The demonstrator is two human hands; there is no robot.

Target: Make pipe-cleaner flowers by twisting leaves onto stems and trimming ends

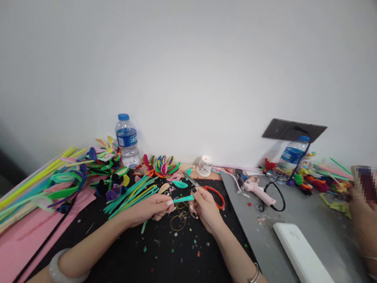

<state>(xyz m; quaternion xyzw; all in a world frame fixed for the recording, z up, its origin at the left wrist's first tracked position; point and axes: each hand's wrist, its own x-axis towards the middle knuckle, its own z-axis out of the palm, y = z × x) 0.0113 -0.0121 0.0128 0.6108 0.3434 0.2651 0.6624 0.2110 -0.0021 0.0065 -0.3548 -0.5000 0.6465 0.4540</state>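
Observation:
A short teal pipe cleaner piece [183, 199], seemingly doubled, stretches between my hands above the black mat [177, 272]. My left hand [156, 208] pinches its left end, and my right hand [205, 207] grips the other end with bent fingers. Behind my right hand lie scissors with orange-red handles [220, 198], their blades partly hidden. To the left of my left hand, cut teal and yellow pipe cleaners [127, 198] lie in a loose bunch. Rubber bands [178, 223] rest on the mat between my wrists. Finished leaf-shaped loops [180, 184] sit just beyond my hands.
Water bottles stand at left [127, 147] and right [292, 157], with a paper cup [204, 166] between. A pink glue gun [259, 192] with a black cord and a white oblong device [309, 266] lie rightward. Another person's hand [366, 218] holds a blurred object. Long pipe cleaners [11, 203] fill the left.

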